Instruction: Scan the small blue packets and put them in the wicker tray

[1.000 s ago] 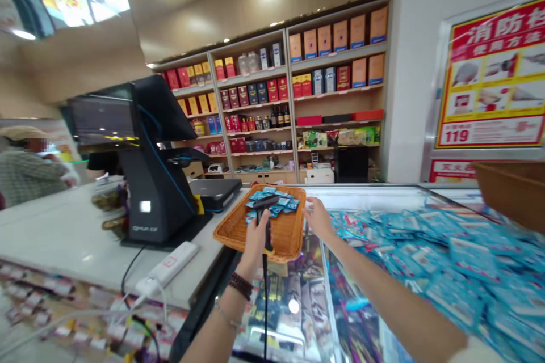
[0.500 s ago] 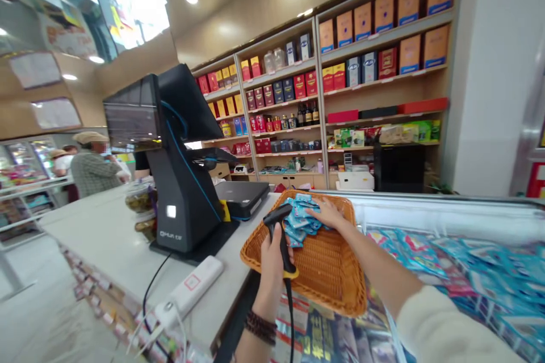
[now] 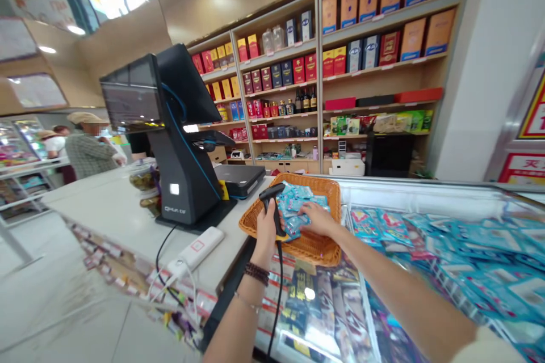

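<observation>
My left hand (image 3: 267, 226) is wrapped round a black handheld scanner (image 3: 275, 210), its cable hanging down. Beneath the scanner lies a wicker basket (image 3: 315, 251) holding a pile of small blue packets (image 3: 293, 195). My right hand (image 3: 317, 219) reaches into the basket from the right, with its fingertips on one of the packets; its fingers are bent, and whether they grip the packet is not clear.
A black checkout terminal (image 3: 183, 164) and a white power strip (image 3: 198, 247) stand on the counter (image 3: 102, 204) at left. Right is a glass-topped freezer (image 3: 426, 193) with blue packages. Shelves of boxes line the back; people stand far left.
The view has shifted, and the basket appears slightly further left. My right hand has moved lower over the packets, which are more spread out. My left hand still holds the scanner.
</observation>
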The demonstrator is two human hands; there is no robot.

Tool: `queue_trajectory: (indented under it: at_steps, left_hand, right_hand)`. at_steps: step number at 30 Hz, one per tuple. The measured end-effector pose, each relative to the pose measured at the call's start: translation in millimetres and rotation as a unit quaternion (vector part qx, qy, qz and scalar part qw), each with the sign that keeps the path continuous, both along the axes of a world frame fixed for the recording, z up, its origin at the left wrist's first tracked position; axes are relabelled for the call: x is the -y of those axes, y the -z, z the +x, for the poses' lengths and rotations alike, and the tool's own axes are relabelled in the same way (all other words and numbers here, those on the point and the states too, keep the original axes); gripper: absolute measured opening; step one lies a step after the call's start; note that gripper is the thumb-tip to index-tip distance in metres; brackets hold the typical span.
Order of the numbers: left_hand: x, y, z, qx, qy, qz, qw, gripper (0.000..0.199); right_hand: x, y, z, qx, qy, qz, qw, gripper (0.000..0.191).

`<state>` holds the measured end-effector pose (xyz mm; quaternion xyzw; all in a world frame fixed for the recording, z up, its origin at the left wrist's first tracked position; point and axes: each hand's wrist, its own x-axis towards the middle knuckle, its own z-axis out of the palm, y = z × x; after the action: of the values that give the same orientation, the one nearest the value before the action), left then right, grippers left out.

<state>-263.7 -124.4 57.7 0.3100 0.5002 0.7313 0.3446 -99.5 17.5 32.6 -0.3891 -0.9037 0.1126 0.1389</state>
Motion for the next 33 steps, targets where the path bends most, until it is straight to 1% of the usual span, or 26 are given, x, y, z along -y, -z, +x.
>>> queue_trajectory:
  at_steps: [3, 4, 6, 8, 10, 13, 16, 20, 25, 26, 27, 28, 31, 32, 33]
  left_hand:
    - [2, -3.2, 2, 0.004, -0.003, 0.004, 1.0, 0.08]
    - [3, -4.0, 3, 0.004, 0.0, 0.005, 1.0, 0.079]
    - [4, -5.9, 4, 0.005, 0.008, 0.004, 1.0, 0.078]
    - [4, -7.7, 6, 0.011, 0.008, 0.003, 1.0, 0.077]
    - [5, -9.1, 6, 0.02, 0.0, 0.002, 1.0, 0.075]
    - [4, -9.3, 7, 0.024, -0.009, 0.005, 1.0, 0.074]
    - [2, -8.0, 5, 0.01, -0.014, -0.004, 1.0, 0.073]
    - [-2, -6.2, 3, -0.001, -0.007, -0.007, 1.0, 0.073]
    - [-3, -5.5, 2, -0.014, 0.003, -0.01, 1.0, 0.078]
    - [-2, -6.0, 2, -0.017, 0.006, -0.011, 1.0, 0.079]
    - [-1, -6.7, 3, -0.02, 0.01, -0.011, 1.0, 0.08]
    - [0, -7.7, 4, -0.021, 0.014, -0.009, 1.0, 0.081]
    - [3, -12.6, 6, -0.02, 0.015, -0.001, 1.0, 0.083]
    - [4, -14.9, 7, -0.019, 0.009, -0.002, 1.0, 0.083]
    - [6, -17.6, 8, -0.021, 0.003, -0.006, 1.0, 0.083]
  right_hand:
    - [32, -8.7, 3, 0.02, 0.029, -0.006, 0.999, 0.038]
    - [39, -11.7, 3, 0.019, 0.044, -0.008, 0.999, 0.034]
    - [49, -17.4, 4, 0.004, 0.087, -0.011, 0.996, 0.038]
    - [53, -21.8, 4, -0.026, 0.133, -0.005, 0.991, 0.044]
    - [53, -24.7, 3, -0.041, 0.155, -0.001, 0.987, 0.058]
    - [52, -26.4, 1, -0.007, 0.13, -0.024, 0.991, 0.074]
    - [51, -25.5, 0, 0.017, 0.115, -0.036, 0.993, 0.077]
    - [49, -22.4, -1, 0.023, 0.105, -0.032, 0.994, 0.078]
    - [43, -22.1, -3, 0.011, 0.051, -0.028, 0.998, 0.095]
    - [42, -22.2, -2, 0.002, 0.051, -0.025, 0.998, 0.094]
    - [42, -22.0, 0, -0.01, 0.056, -0.019, 0.998, 0.088]
    - [41, -21.4, 3, -0.025, 0.068, -0.011, 0.997, 0.077]
    - [38, -18.4, 19, -0.089, 0.122, 0.03, 0.988, 0.033]
    - [37, -17.5, 27, -0.116, 0.142, 0.042, 0.982, 0.026]
    - [34, -17.0, 35, -0.146, 0.164, 0.042, 0.975, 0.024]
